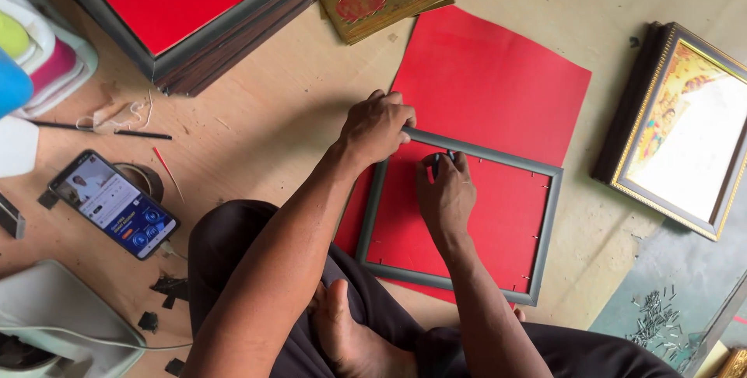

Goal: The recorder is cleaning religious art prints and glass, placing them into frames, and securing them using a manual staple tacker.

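Two hands are on one grey frame [459, 218], which lies flat on the floor over a red sheet [490, 75], right in front of the person's folded legs. The left hand [377, 127] is closed over the frame's top left corner, fingers curled over the rail, pinning it down. The right hand [445, 195] sits just inside the top rail, fingers pinched narrow around a small dark tool [437, 163]; what kind of tool is too small to tell. Its tip meets the backing close to the rail.

The frame looks light and stiff, a thin moulding that would probably flex a little if lifted by one long side. Small metal tabs show along its inner edges, so the backing is likely held only at those points. Corners look like the safest grip, as the joints there are the weak spots, and the left hand has just such a hold. The red backing looks like thin card: soft, easy to crease, best pressed flat rather than pulled.

To the left lie a phone [114, 204] and a stack of frames [187, 12]. On the right, a gilt framed picture [685, 129] leans well apart, and loose nails [654, 320] are scattered nearby.
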